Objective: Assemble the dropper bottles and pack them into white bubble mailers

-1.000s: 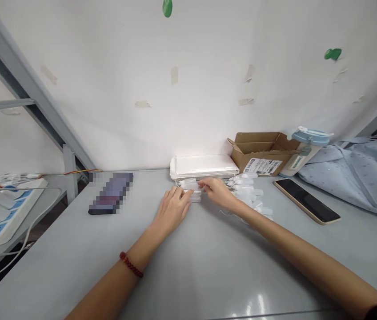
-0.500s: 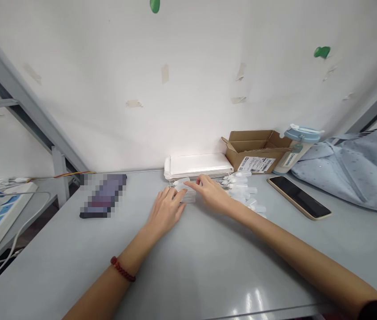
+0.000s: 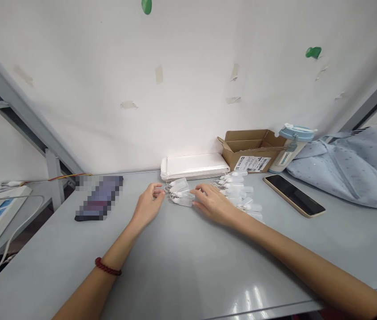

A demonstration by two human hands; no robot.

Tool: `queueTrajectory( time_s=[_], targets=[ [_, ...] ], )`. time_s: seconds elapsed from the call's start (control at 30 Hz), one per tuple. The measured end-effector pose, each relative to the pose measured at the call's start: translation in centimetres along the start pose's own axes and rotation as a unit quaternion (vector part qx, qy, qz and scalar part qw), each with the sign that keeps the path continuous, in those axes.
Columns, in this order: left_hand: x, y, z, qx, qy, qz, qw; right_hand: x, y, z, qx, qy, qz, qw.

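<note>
A small cluster of translucent white plastic pieces (image 3: 182,202) with narrow white tips and thin loops lies on the grey table between my hands. My left hand (image 3: 147,203) is at the looped ends, fingers loosely curved, with no piece visible in it. From the right, my right hand (image 3: 213,203) reaches over with its fingers apart, and its fingertips touch or nearly touch the wide ends. Partly hidden behind that hand is a second, larger group of the same plastic pieces (image 3: 242,190).
Behind the pieces lies a stack of flat white boxes (image 3: 195,165) against the wall. To the right are an open cardboard box (image 3: 253,153), a blue-lidded cup (image 3: 290,149), a phone (image 3: 294,195) and a light blue cloth bag (image 3: 338,175). A blurred dark device (image 3: 100,198) lies left; a power strip (image 3: 0,218) sits beyond.
My left hand has drawn back to the left, off the near cluster. My right hand has shifted slightly from its pinch-like pose, and its fingers are now spread at the wide ends.
</note>
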State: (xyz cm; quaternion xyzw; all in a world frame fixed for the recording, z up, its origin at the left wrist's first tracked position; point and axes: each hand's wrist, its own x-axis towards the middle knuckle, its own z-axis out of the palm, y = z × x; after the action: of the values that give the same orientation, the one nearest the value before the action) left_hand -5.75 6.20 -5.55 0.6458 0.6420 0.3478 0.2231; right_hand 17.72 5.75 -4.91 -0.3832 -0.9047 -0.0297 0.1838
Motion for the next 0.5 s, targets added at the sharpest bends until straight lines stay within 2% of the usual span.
queueTrajectory(
  time_s=[0.23, 0.37, 0.5],
  targets=[
    [0.3, -0.1, 0.4, -0.075, -0.009, 0.022, 0.997, 0.5, -1.1, 0.9, -0.014, -0.037, 0.009, 0.999],
    [0.0, 0.6, 0.4, -0.102, -0.013, 0.023, 0.994, 0.3, -1.1, 1.4, -0.013, -0.012, 0.005, 1.000],
    [-0.2, 0.8, 0.7, -0.152, -0.029, -0.004, 0.988, 0.3, -1.0, 2.4, -0.031, 0.023, -0.005, 0.999]
  ],
)
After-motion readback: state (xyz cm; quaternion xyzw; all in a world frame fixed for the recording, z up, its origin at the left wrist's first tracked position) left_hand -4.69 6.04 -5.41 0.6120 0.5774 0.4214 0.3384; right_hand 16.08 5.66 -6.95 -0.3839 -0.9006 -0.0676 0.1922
